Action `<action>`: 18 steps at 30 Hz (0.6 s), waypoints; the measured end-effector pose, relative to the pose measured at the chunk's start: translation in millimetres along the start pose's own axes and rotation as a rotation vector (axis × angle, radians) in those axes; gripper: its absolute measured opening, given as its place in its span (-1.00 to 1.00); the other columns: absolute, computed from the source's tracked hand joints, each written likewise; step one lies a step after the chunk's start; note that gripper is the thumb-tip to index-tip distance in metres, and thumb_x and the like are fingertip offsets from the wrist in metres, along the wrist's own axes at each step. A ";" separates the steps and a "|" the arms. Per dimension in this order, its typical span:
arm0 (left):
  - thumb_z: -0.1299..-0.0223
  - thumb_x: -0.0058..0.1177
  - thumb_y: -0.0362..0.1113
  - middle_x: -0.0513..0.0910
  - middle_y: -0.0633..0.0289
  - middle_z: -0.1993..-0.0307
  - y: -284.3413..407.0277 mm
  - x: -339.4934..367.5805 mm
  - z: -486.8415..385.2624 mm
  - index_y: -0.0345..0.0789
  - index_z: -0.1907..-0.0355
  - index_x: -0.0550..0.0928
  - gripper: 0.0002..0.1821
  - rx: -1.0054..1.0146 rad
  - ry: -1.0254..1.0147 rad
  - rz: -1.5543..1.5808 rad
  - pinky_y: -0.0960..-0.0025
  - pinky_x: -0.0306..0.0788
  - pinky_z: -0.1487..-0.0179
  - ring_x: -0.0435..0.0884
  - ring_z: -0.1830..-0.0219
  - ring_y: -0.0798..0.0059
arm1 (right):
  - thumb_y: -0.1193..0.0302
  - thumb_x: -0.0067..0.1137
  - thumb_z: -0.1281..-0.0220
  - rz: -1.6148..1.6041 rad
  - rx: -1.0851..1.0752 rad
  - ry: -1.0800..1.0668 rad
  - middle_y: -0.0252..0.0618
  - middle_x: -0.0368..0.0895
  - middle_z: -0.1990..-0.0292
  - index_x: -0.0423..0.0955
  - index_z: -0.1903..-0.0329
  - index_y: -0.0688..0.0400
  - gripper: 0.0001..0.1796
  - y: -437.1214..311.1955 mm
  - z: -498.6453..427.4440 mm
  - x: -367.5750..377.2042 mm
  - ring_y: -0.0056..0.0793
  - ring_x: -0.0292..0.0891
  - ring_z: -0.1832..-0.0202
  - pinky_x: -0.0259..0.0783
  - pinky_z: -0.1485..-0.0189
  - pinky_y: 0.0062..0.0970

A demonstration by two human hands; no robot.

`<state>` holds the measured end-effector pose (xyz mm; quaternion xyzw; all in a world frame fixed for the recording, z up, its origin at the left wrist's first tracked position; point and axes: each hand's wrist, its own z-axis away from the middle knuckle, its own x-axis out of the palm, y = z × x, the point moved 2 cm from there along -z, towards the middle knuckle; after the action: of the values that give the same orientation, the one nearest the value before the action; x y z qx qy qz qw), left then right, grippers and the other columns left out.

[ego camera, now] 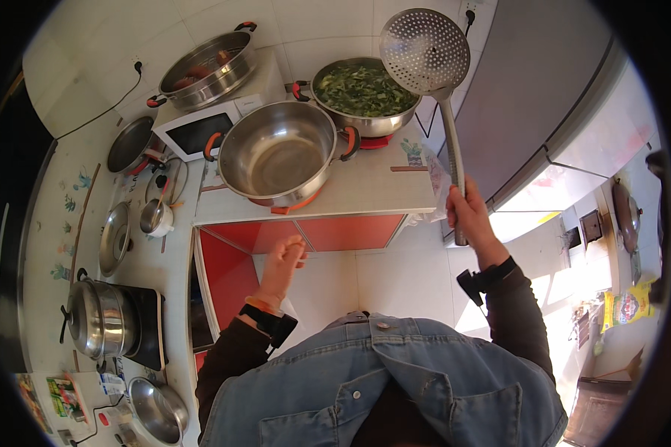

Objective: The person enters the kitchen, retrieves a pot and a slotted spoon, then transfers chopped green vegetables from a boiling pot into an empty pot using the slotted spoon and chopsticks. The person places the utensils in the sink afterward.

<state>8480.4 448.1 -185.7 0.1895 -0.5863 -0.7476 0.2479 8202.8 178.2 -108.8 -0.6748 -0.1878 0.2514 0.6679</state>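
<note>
My right hand (pixel 471 215) grips the handle of a large perforated metal skimmer (pixel 425 51), raised at the right of the counter. The skimmer's round head overlaps the right rim of a steel pot of chopped leafy greens (pixel 363 89). In front of that pot, to the left, an empty two-handled steel pot (pixel 282 156) rests on an orange-red base. My left hand (pixel 282 268) is in the air before the counter's front edge, fingers curled, apart from the pots; whether its fingers are fully closed is hard to see.
A steel steamer tray (pixel 209 70) with reddish food sits on a white microwave (pixel 198 134). Along the left counter are a frying pan (pixel 130 146), a small pot (pixel 156 218), a lidded pot (pixel 103 321) on a black cooktop (pixel 148 329) and a steel bowl (pixel 157 410). A refrigerator (pixel 514 100) stands right.
</note>
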 end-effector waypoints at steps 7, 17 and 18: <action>-0.31 0.06 -0.15 0.54 0.31 0.04 14.3 -135.8 -72.4 -0.32 -0.18 0.44 -0.54 0.087 0.602 0.148 0.49 0.44 0.13 0.55 0.12 0.54 | 0.43 -0.07 -0.41 0.938 -0.399 0.124 -0.15 0.54 0.25 0.11 -0.42 -0.01 -0.44 -52.0 -91.9 -86.6 -0.34 0.50 0.30 0.42 0.18 -0.45; -0.30 0.07 -0.06 0.54 0.24 -0.05 57.6 -212.3 -239.6 -0.34 -0.32 0.26 -0.36 0.059 0.499 -0.041 0.39 0.38 0.02 0.52 0.09 0.56 | 0.41 -0.11 -0.41 1.476 -0.074 0.044 0.04 0.58 0.16 0.12 -0.40 -0.12 -0.46 -113.2 -203.1 -36.8 0.00 0.54 0.14 0.44 0.08 -0.20; -0.32 0.04 -0.10 0.56 0.23 0.05 57.1 -211.9 -250.7 -0.35 -0.24 0.32 -0.45 0.131 0.400 0.026 0.44 0.39 0.15 0.51 0.22 0.58 | 0.41 -0.12 -0.41 1.540 -0.056 0.031 0.04 0.58 0.23 0.11 -0.40 -0.13 -0.46 -118.8 -213.6 -30.3 -0.01 0.54 0.18 0.44 0.13 -0.18</action>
<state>8803.4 366.7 -192.2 0.3425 -0.5749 -0.6522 0.3561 8314.3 -7.6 8.3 -0.6351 0.3382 0.6311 0.2898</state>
